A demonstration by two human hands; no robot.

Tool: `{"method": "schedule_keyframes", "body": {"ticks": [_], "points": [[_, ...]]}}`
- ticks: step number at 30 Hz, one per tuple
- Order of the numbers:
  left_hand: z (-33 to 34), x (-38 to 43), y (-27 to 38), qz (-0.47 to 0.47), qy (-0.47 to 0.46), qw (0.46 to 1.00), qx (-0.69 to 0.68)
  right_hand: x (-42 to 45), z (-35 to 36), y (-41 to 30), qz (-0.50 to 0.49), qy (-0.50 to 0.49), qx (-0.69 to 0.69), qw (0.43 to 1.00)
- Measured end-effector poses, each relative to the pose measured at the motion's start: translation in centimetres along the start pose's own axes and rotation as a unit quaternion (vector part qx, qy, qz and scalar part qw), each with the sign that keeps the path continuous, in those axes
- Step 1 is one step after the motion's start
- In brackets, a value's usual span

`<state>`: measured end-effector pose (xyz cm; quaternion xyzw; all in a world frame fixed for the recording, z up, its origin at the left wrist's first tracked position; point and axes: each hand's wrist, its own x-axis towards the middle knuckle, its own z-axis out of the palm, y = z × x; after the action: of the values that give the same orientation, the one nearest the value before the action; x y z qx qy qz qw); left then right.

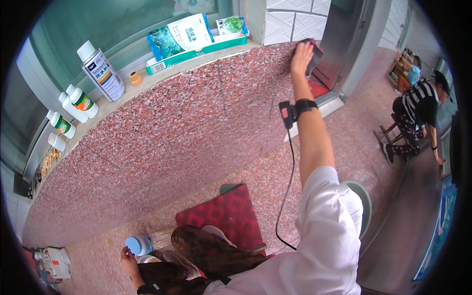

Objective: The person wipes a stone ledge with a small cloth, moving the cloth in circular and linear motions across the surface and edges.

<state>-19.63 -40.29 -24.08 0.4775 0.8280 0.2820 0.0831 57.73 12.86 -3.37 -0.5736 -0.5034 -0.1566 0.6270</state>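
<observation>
My right hand (302, 61) reaches far out at the top right, its fingers laid over a dark grey, red-edged mat or folded cloth (316, 61) at the doorway corner of the granite wall (184, 110). The palm hides part of that piece. Low on the left, my left hand (129, 261) has curled fingers beside a jar with a light blue lid (134, 246); whether it touches the lid is unclear. A white bowl or tub (149, 259) sits just below the jar, partly hidden by my leg.
Several white bottles (84, 101), a spray can (103, 73) and a green box (199, 53) with packets line the windowsill. A red patterned mat (228, 214) lies by my feet. A cable hangs from my right wrist. Behind my shoulder stands a bucket (363, 206). A person (416, 107) bends beside a stool (387, 131).
</observation>
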Motion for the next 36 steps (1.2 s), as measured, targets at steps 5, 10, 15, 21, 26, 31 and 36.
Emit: {"method": "schedule_keyframes", "body": {"ticks": [5,10,15,21,26,31,36], "points": [[-1.8,-1.0,0.8,-0.019,0.011,0.999,0.03,-2.9,0.2,0.0,0.233,-0.012,0.211,0.949],[-2.2,-0.9,1.6,-0.02,-0.012,0.998,0.053,-12.6,3.1,-2.7,0.345,-0.031,0.259,0.902],[-1.9,-1.0,1.9,-0.019,-0.02,0.999,0.023,-20.7,2.8,-15.2,0.332,-0.095,0.177,0.922],[-1.3,-1.5,0.2,0.013,0.017,1.0,0.006,-29.9,2.5,-29.4,0.198,-0.111,0.175,0.958],[-1.9,-2.3,-0.5,-0.009,0.021,1.0,-0.021,-34.5,2.4,-34.1,0.205,-0.092,0.204,0.953],[-3.4,-2.6,0.1,0.034,0.008,0.995,0.096,-38.8,0.8,-31.7,0.552,-0.214,0.574,0.565],[-1.6,0.1,9.3,0.086,-0.07,0.99,-0.082,-36.8,-8.5,-27.0,0.664,-0.27,0.557,0.419]]}}
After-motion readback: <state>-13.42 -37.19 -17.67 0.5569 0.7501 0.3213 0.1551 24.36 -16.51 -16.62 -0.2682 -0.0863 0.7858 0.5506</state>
